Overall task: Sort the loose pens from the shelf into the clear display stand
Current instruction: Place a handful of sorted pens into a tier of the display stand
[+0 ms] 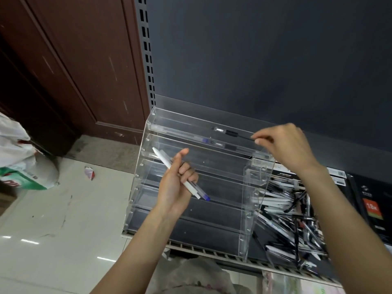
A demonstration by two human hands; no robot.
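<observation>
Now right hand (284, 145) pinches black pen (233, 133) over stand (257, 187) top tier; left hand (176, 183) grips white pens (169, 164).

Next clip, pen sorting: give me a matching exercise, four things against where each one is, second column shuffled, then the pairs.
Things:
1. black pen
2. white pens
3. loose pens
4. plastic bag

Places:
A. on the floor to the left
B. heaped on the shelf, right of the clear display stand
C. gripped in the left hand
D. pinched by the right hand over the stand's top tier

Pairs: 1-D, 2-C, 3-B, 4-A
</observation>
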